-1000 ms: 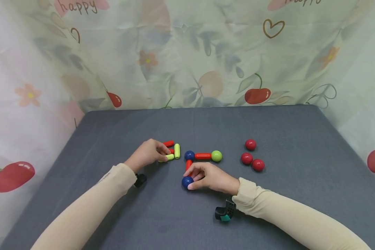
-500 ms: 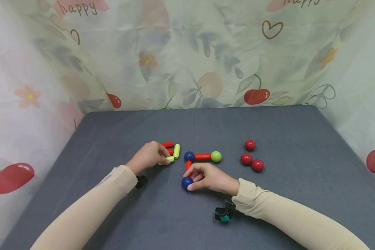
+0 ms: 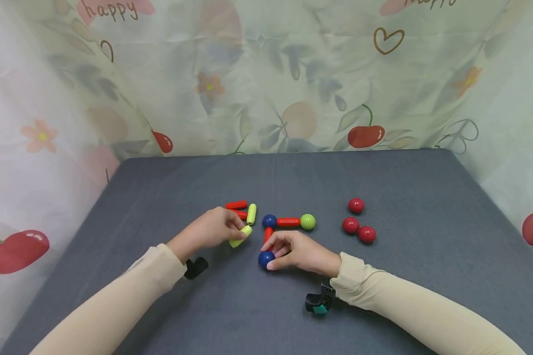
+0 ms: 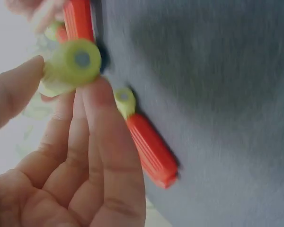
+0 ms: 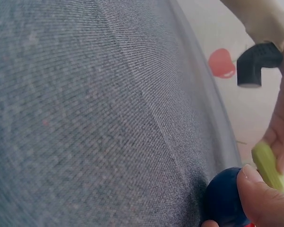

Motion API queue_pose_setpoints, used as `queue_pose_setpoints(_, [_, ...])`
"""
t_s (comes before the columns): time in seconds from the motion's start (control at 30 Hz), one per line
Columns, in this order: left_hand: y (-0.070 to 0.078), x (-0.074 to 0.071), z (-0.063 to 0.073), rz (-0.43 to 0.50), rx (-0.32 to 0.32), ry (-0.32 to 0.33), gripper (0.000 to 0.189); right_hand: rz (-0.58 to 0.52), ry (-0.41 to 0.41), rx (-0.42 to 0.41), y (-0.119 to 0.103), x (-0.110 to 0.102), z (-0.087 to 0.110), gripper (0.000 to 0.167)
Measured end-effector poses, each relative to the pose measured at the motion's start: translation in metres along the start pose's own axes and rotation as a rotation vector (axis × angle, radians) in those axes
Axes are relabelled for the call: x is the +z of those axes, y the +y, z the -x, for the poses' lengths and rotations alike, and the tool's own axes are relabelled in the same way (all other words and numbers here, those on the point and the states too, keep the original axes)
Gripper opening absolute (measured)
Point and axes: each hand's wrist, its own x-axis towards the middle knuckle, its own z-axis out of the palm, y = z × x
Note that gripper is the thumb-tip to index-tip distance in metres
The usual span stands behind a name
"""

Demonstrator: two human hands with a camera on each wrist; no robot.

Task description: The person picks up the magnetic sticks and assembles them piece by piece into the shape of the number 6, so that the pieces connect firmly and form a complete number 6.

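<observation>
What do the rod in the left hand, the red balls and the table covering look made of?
Rod: probably plastic, smooth and evenly coloured; grey end disc possibly metal.
Red balls: glossy, bright highlights; plastic or painted metal, unclear.
Table covering: matte fabric, by its fine ribbed weave.

The left sleeve [image 3: 111,298] and right sleeve [image 3: 419,301] are long, cream fabric, each ending in a loosely creased cuff [image 3: 350,279]. The left wrist unit [image 3: 197,268] is a black, elbow-shaped housing. The right wrist unit [image 3: 319,299], also black, has small perforations [image 3: 327,292] and a teal panel [image 3: 321,310] at its near end.
</observation>
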Motion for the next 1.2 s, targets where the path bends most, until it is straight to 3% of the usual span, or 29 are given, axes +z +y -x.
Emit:
queue_pose_setpoints(0.4, [0.009, 0.031, 0.026, 0.066, -0.104, -0.156, 0.011, 0.001, 0.003, 0.007, -0.001, -0.001, -0.001, 0.030])
queue_pose_setpoints(0.73, [0.011, 0.057, 0.033, 0.252, -0.121, -0.232, 0.010, -0.003, -0.004, -0.001, -0.002, -0.001, 0.000, 0.029])
queue_pose_setpoints(0.93, [0.008, 0.065, 0.032, 0.356, -0.135, -0.246, 0.012, -0.014, -0.007, 0.003, -0.002, 0.000, 0.001, 0.029])
queue_pose_setpoints(1.2, [0.008, 0.070, 0.030, 0.418, -0.144, -0.222, 0.015, -0.028, -0.008, 0.008, -0.001, 0.000, 0.000, 0.029])
